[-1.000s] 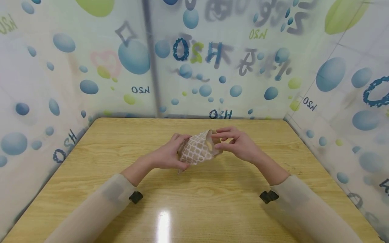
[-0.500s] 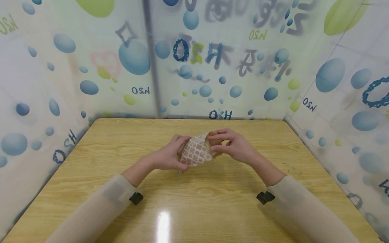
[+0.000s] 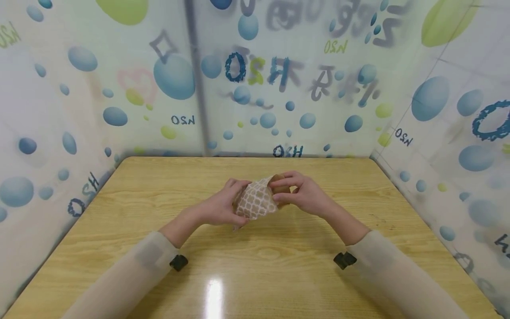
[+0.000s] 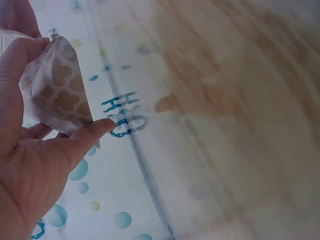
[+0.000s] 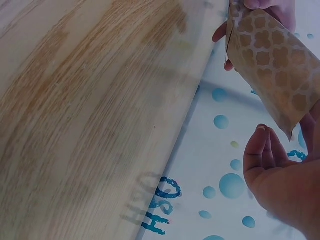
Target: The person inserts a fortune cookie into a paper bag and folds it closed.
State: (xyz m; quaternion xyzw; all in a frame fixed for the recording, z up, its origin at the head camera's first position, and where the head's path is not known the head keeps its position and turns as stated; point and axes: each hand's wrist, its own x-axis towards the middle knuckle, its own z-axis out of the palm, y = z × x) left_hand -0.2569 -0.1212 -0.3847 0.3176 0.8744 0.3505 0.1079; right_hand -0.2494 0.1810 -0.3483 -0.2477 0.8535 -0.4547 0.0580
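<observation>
A small tan paper bag (image 3: 256, 199) with a white lattice pattern lies tilted just above the table, its mouth facing right. My left hand (image 3: 221, 201) grips its closed end, with the thumb at the near side and fingers on the far side. At the mouth, my right hand (image 3: 307, 192) has its fingers reaching inside, index and thumb apart; what lies deeper in the bag is hidden. In the left wrist view, thumb and fingers of the left hand (image 4: 40, 165) curl about the bag (image 4: 62, 92). The right wrist view has the right hand (image 5: 280, 177) beneath the bag (image 5: 272, 55).
Under both hands stretches a wood-grain table (image 3: 255, 266) with a bright light reflection near its front. White walls (image 3: 255, 133) printed with blue and green drops stand behind it and on both sides. A black strap piece (image 3: 178, 262) hangs at each cuff.
My right hand has moved left, and its fingers have gone from the bag's mouth further inside. The left hand keeps its grip on the bag, nearly still.
</observation>
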